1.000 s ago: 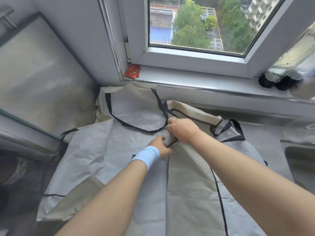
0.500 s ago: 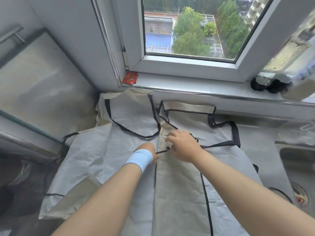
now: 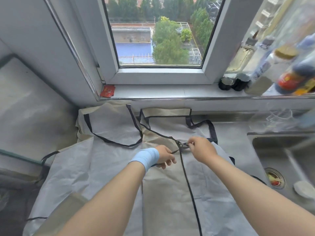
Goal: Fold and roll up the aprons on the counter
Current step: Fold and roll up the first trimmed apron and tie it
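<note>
The left hand (image 3: 164,156) and right hand (image 3: 202,149) have drawn apart, each pinching the thin black fabric tie (image 3: 181,148) of the pale grey black-edged apron (image 3: 170,193).

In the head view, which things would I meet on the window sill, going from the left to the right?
red packet → dark jar → second dark jar → pale bottle → dark bottle with a red label, which is blurred

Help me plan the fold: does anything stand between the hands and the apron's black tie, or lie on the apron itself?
Nothing visible does. The left hand and right hand both pinch the black tie over the right apron, whose cloth carries nothing else. A second apron lies beside it on the left, edges meeting.
</note>
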Available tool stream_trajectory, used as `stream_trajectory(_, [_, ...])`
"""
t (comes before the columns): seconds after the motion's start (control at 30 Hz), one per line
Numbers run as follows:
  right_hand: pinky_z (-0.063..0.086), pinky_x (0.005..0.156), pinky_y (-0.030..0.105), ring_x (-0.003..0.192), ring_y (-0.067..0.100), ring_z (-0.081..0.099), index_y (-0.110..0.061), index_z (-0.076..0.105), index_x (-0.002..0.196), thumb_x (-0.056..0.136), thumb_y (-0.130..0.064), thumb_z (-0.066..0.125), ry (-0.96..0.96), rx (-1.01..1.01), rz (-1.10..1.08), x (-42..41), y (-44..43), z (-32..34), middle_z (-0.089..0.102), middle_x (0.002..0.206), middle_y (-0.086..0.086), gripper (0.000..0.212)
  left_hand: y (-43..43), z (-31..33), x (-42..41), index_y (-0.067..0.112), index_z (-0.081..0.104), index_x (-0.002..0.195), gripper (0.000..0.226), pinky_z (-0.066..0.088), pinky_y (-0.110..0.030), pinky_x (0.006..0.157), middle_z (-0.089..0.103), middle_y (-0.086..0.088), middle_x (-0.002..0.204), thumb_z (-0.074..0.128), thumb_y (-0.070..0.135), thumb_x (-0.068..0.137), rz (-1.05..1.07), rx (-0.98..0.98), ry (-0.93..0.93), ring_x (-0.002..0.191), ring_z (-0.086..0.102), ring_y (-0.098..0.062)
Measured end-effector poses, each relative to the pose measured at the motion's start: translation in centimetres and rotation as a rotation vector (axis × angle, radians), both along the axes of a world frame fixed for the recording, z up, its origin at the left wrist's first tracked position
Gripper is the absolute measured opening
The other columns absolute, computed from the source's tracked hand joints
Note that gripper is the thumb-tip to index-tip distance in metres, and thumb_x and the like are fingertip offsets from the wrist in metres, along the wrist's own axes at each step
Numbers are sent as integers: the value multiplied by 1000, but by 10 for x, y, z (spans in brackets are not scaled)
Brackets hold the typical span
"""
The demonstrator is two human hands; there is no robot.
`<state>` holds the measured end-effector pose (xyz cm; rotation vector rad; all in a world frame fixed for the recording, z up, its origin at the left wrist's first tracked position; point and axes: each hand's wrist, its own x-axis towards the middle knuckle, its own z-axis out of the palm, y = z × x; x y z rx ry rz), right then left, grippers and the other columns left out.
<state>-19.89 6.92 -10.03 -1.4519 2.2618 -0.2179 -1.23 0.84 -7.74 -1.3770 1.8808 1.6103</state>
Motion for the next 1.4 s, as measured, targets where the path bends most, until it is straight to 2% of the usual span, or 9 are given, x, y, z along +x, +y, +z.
stream_trajectory(0.1, [44, 62, 31, 70, 26, 65, -14, 65, 100, 97, -50, 40, -410, 181, -314, -10, 20, 4, 74, 89, 4, 44, 29, -8, -37, 14, 63, 86, 16, 35, -22, 44, 53, 1, 64, 49, 19, 92, 36, -47, 40, 46, 47, -16])
stream_trajectory(0.17, [34, 53, 27, 57, 23, 60, -15, 67, 86, 93, -60, 39, -628, 371, -332, -5, 34, 7, 74, 78, 4, 53, 49, -14, -59, 14, 61, 88, 17, 42, -22, 48, 55, 3, 65, 47, 23, 93, -5, -67, 61, 48, 52, -14])
stream_trajectory(0.27, [31, 51, 25, 56, 21, 53, -16, 66, 75, 93, -42, 55, -660, 332, -292, -11, 51, -9, 64, 67, 6, 33, 70, -22, -78, 11, 65, 93, 23, 56, -28, 72, 62, 0, 77, 52, 29, 87, -129, -7, 30, 72, 66, -22])
stream_trajectory(0.47, [41, 62, 29, 66, 20, 57, -12, 64, 68, 95, -29, 56, -447, 158, -264, -37, 70, -39, 65, 70, 7, 32, 62, -32, -67, 35, 64, 121, 36, 45, -30, 101, 61, 6, 125, 47, 23, 92, -212, -350, -241, 112, 58, -20])
stream_trajectory(0.67, [42, 67, 35, 84, 28, 60, -12, 61, 78, 97, -32, 52, -246, 71, -199, -38, 90, -56, 67, 83, 8, 29, 75, -55, -71, 38, 56, 126, 48, 46, -31, 87, 47, 1, 123, 47, 7, 90, -467, -466, -314, 108, 58, -26])
stream_trajectory(0.83, [40, 64, 34, 91, 31, 62, -15, 60, 89, 102, -36, 43, -8, 123, -100, -47, 98, -66, 68, 94, 8, 30, 77, -60, -68, 18, 52, 118, 33, 45, -34, 75, 53, -9, 119, 51, 5, 87, -582, -585, -432, 100, 59, -33])
stream_trajectory(1.03, [50, 77, 37, 91, 26, 60, -14, 61, 97, 100, -23, 47, -247, 92, -75, -42, 94, -69, 67, 94, 6, 17, 76, -47, -56, 18, 50, 127, 36, 46, -39, 88, 55, -10, 126, 43, 8, 93, -761, -666, -542, 115, 56, -31])
stream_trajectory(1.27, [44, 70, 31, 85, 30, 61, -10, 66, 80, 91, -8, 52, -185, 42, -264, -8, 74, -49, 67, 82, 13, 18, 66, -24, -22, 19, 43, 99, 8, 39, -35, 71, 49, -6, 107, 34, 20, 99, -358, -741, -97, 88, 52, -30])
stream_trajectory(1.4, [41, 47, 25, 46, 19, 51, -9, 60, 59, 86, -10, 57, -725, 352, -172, 28, 71, -25, 60, 54, 7, 27, 66, -22, -8, 25, 37, 93, 6, 47, -43, 78, 50, -2, 102, 33, 26, 98, -344, -750, -44, 87, 52, -30])
